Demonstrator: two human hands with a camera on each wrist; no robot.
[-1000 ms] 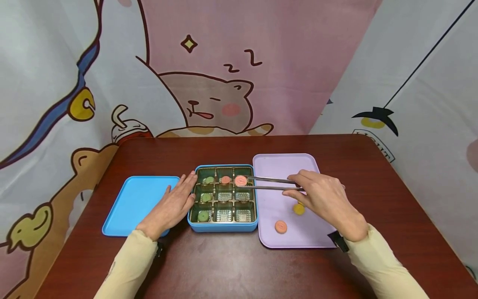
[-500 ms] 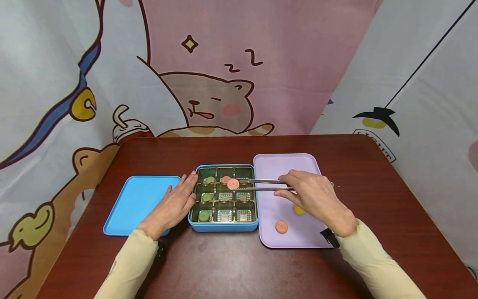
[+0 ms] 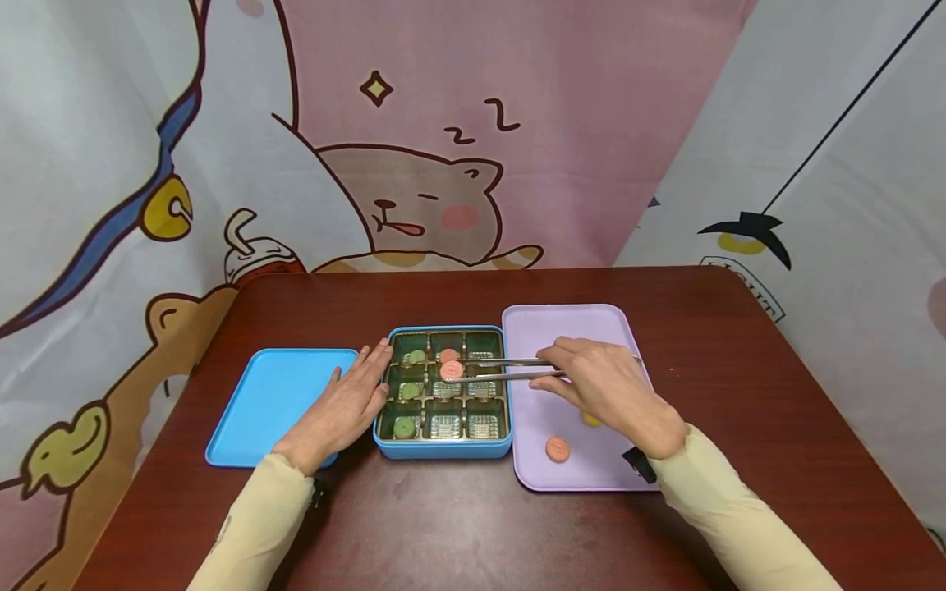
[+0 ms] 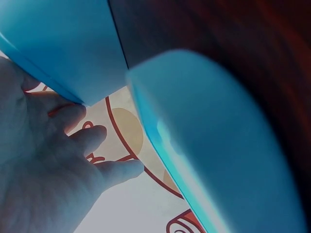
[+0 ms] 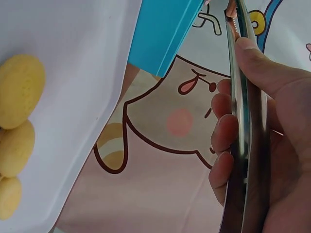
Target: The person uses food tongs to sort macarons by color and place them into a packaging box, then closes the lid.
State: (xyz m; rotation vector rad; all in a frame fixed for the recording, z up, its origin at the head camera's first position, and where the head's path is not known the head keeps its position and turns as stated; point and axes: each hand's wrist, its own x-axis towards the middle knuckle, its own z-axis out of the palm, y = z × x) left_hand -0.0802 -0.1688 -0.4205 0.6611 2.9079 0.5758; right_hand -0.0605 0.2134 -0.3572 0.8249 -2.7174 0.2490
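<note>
Cartoon backdrop; right fingers clamp tongs over the box, left fingers straight against it. Pink cookie probably light, pinch its sides.

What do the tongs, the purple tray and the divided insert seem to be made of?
Tongs: polished metal, perhaps stainless steel; silvery, with bright reflections along their length.
Purple tray: probably plastic, smooth and fairly matte; evenly coloured, with rounded corners.
Divided insert: likely thin moulded plastic, gold-tinted and glossy; light glints off its ridged floors.
</note>
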